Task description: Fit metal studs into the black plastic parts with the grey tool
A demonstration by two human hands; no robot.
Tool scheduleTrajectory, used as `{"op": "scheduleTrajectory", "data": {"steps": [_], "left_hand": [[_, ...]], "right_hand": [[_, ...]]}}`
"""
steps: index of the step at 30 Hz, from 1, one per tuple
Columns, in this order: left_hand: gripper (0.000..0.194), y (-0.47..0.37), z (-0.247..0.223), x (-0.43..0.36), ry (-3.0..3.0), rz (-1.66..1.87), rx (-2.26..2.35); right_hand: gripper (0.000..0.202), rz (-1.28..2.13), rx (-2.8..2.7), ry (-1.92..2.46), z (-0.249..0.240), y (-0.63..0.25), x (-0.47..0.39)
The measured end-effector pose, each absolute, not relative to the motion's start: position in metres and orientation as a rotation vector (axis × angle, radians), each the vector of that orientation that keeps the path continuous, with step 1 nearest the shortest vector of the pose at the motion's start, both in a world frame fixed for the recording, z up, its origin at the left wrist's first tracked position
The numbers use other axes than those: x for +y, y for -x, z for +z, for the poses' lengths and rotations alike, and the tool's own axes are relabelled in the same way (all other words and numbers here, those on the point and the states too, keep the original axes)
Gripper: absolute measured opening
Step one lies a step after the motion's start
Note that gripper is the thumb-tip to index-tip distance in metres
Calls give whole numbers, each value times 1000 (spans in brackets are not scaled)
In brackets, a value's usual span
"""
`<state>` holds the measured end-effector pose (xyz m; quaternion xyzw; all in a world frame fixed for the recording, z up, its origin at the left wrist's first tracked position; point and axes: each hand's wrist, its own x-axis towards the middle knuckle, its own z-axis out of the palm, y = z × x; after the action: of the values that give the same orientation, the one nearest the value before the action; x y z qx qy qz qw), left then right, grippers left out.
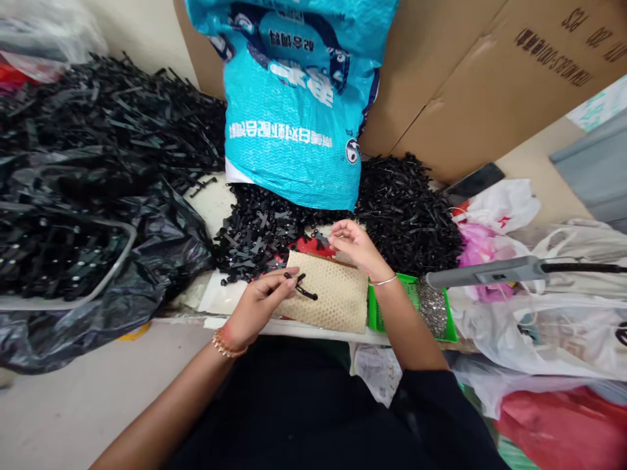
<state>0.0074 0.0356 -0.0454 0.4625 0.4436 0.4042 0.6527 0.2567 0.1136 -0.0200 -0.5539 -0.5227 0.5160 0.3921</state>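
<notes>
My left hand [267,301] pinches a small black plastic strip-shaped part [307,295] between thumb and fingers, over the near left side of a beige dimpled mat [333,297]. The part looks like two narrow pieces joined at an angle. My right hand [356,247] is raised at the mat's far edge, thumb and fingertips drawn together; anything between them is too small to make out. Just beyond those fingertips lie loose dark flat pieces [264,228] in a heap. A green basket [373,312] holding small shiny metal bits [434,307] sits under my right forearm.
A blue woven sack [294,143] stands behind the heap. More black strips [406,215] are piled at right and far left [122,111]. A grey-rimmed tub [120,261] rests on black plastic sheeting [176,228]. A grey bar [484,273] reaches over the basket; plastic bags [533,326] crowd the right.
</notes>
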Motion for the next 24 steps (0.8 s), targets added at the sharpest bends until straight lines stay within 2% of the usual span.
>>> {"op": "scheduleTrajectory", "data": {"steps": [7, 12, 14, 17, 21, 24], "left_hand": [[28, -27, -22, 23, -807, 1055, 867], [30, -35, -21, 11, -806, 1058, 912], [31, -34, -19, 8, -775, 1033, 893], [31, -30, -12, 3, -644, 941, 826], [29, -28, -4, -4, -503, 790, 702], [28, -30, -1, -8, -490, 747, 662]], "right_hand": [[28, 1409, -1164, 1171, -15, -212, 57], [20, 1226, -1254, 1154, -25, -210, 25], [24, 1217, -1324, 1131, -22, -217, 18], [37, 1476, -1214, 1045, -17, -224, 12], [38, 1929, -877, 963, -20, -222, 8], [38, 2033, -784, 864, -24, -216, 4]]}}
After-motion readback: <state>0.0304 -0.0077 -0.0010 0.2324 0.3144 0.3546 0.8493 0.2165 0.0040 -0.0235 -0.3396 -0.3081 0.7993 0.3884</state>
